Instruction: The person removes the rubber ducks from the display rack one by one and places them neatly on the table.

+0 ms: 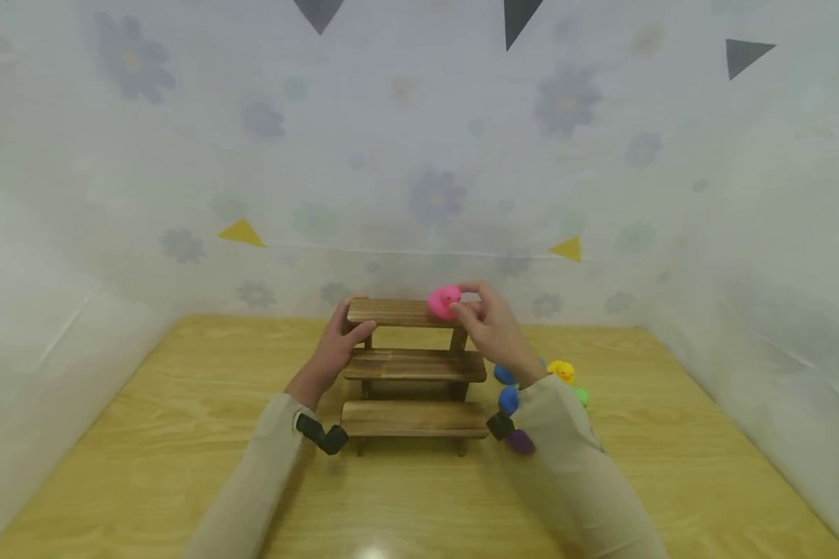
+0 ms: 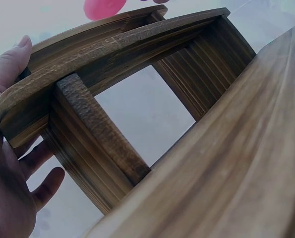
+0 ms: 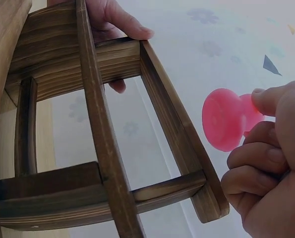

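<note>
A three-tier wooden step shelf (image 1: 416, 365) stands on the table. My left hand (image 1: 337, 347) grips the left end of its top tier, thumb in front and fingers behind; the left wrist view shows the hand (image 2: 11, 148) around the shelf's end. My right hand (image 1: 495, 328) pinches a pink rubber duck (image 1: 443, 301) by its head, at the right part of the top tier. In the right wrist view the duck (image 3: 225, 119) hangs just off the shelf edge, its round base toward the shelf.
Right of the shelf, partly hidden by my right forearm, lie blue toys (image 1: 508, 400), a yellow duck (image 1: 562, 371), a green toy (image 1: 582, 397) and a purple one (image 1: 520, 442). A flower-patterned sheet (image 1: 433, 155) hangs behind the table (image 1: 217, 404) and along both sides.
</note>
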### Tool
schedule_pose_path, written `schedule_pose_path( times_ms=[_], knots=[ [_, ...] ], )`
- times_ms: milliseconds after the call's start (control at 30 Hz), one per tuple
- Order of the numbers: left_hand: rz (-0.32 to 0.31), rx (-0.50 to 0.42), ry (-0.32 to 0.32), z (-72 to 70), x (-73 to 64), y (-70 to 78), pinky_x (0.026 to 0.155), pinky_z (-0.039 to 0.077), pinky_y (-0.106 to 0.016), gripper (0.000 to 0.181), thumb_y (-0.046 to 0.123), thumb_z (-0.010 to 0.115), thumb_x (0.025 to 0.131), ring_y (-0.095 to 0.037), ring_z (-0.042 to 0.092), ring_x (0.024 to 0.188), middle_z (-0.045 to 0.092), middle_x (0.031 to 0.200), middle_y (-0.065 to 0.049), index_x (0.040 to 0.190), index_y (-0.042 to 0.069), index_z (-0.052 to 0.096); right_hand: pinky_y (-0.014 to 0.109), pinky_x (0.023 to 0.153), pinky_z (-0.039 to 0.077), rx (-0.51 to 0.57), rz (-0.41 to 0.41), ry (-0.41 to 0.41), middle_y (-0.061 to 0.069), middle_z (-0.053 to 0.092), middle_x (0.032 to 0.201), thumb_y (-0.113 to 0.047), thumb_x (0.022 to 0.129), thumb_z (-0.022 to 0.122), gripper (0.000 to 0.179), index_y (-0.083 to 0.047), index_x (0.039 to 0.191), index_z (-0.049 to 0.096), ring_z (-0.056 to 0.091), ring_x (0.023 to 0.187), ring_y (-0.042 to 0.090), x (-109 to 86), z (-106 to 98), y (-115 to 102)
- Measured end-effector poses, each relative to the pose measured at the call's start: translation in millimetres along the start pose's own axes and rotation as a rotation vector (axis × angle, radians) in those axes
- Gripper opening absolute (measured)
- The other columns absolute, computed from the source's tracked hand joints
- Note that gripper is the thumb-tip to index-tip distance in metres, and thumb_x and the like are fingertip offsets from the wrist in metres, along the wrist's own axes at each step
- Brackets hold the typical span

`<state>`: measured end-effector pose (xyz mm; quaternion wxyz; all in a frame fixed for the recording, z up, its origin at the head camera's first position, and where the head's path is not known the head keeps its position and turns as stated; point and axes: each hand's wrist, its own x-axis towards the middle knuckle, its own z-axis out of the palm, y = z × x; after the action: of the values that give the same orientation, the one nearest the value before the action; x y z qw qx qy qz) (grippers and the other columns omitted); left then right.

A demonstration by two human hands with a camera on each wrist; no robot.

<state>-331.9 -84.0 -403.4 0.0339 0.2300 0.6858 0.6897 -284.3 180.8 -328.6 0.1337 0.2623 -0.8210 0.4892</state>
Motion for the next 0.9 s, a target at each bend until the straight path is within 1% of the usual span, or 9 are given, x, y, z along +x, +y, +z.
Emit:
schedule_pose_path(
  times_ms=[67, 133, 267, 367, 533, 567, 633, 800, 900],
  knots=[
    [0.005, 0.0, 0.002, -1.7, -1.0, -0.6, 0.099, 0.04, -0.046, 0.051, 0.025, 0.051, 0.101, -0.019, 0.052, 0.106, 0.045, 0.133, -0.011, 0.147, 0.022, 0.029, 0.021, 0.039, 0.023, 0.008, 0.002, -0.013, 0.0, 0.045, 0.057, -0.007, 0.1, 0.05, 0.028, 0.005, 0.125, 0.045, 0.027, 0.04, 0.004, -0.8, 1, -1],
    [-0.001, -0.008, -0.001, -1.2, -3.6, 5.6, 0.098, 0.04, -0.046, 0.05, 0.022, 0.051, 0.101, -0.017, 0.052, 0.103, 0.045, 0.131, -0.011, 0.147, 0.019, 0.029, 0.021, 0.039, 0.023, 0.015, 0.004, -0.023, 0.004, 0.05, 0.06, -0.007, 0.1, 0.05, 0.028, 0.005, 0.125, 0.045, 0.027, 0.04, 0.004, -2.0, 1, -1],
    [-0.023, -0.009, -0.01, 1.7, -9.2, 20.5, 0.102, 0.039, -0.048, 0.053, 0.018, 0.05, 0.101, -0.016, 0.052, 0.105, 0.045, 0.131, -0.013, 0.148, 0.015, 0.027, 0.022, 0.039, 0.023, 0.017, -0.006, -0.033, 0.018, 0.06, 0.071, -0.005, 0.1, 0.049, 0.028, 0.006, 0.125, 0.044, 0.026, 0.04, 0.004, -5.9, 0, 0],
    [-0.03, -0.013, -0.017, 2.7, -11.1, 25.3, 0.103, 0.038, -0.049, 0.054, 0.017, 0.05, 0.101, -0.016, 0.051, 0.106, 0.043, 0.133, -0.015, 0.149, 0.015, 0.026, 0.021, 0.04, 0.024, 0.012, 0.012, -0.03, 0.02, 0.062, 0.073, -0.005, 0.1, 0.049, 0.029, 0.004, 0.126, 0.044, 0.026, 0.04, 0.004, -10.6, -3, 1],
    [-0.032, -0.016, -0.014, 1.9, -10.9, 26.0, 0.1, 0.039, -0.045, 0.054, 0.017, 0.049, 0.102, -0.016, 0.05, 0.106, 0.042, 0.135, -0.016, 0.15, 0.015, 0.025, 0.022, 0.04, 0.021, 0.022, 0.079, -0.015, 0.002, 0.051, 0.059, -0.009, 0.1, 0.051, 0.028, 0.001, 0.126, 0.046, 0.024, 0.041, 0.005, -20.2, -8, 0],
    [-0.031, -0.016, -0.013, 1.9, -10.5, 26.1, 0.099, 0.04, -0.044, 0.054, 0.017, 0.049, 0.102, -0.016, 0.05, 0.104, 0.043, 0.134, -0.016, 0.15, 0.015, 0.025, 0.021, 0.04, 0.021, 0.023, 0.088, -0.014, 0.0, 0.045, 0.056, -0.01, 0.1, 0.051, 0.028, 0.0, 0.126, 0.046, 0.024, 0.04, 0.005, -22.2, -10, -1],
    [-0.034, -0.015, -0.01, 2.1, -9.9, 26.4, 0.098, 0.04, -0.043, 0.054, 0.017, 0.049, 0.102, -0.015, 0.051, 0.104, 0.044, 0.133, -0.014, 0.15, 0.015, 0.025, 0.022, 0.039, 0.02, 0.021, 0.094, -0.008, -0.001, 0.042, 0.054, -0.012, 0.1, 0.051, 0.028, -0.001, 0.126, 0.046, 0.023, 0.039, 0.005, -25.8, -12, 0],
    [-0.045, -0.016, -0.011, 3.2, -8.8, 25.6, 0.101, 0.039, -0.045, 0.055, 0.018, 0.05, 0.101, -0.015, 0.051, 0.105, 0.044, 0.134, -0.015, 0.15, 0.016, 0.025, 0.023, 0.037, 0.02, 0.035, 0.107, 0.003, 0.004, 0.056, 0.062, -0.012, 0.1, 0.051, 0.028, -0.001, 0.126, 0.046, 0.023, 0.038, 0.003, -35.5, -19, 4],
    [-0.056, -0.003, -0.013, 3.8, -9.3, 24.8, 0.102, 0.039, -0.046, 0.057, 0.019, 0.049, 0.102, -0.014, 0.05, 0.106, 0.044, 0.135, -0.016, 0.152, 0.016, 0.022, 0.023, 0.036, 0.021, 0.046, 0.123, 0.006, 0.001, 0.055, 0.061, -0.011, 0.101, 0.05, 0.028, 0.0, 0.126, 0.046, 0.023, 0.036, 0.003, -42.3, -23, 8]
  ],
)
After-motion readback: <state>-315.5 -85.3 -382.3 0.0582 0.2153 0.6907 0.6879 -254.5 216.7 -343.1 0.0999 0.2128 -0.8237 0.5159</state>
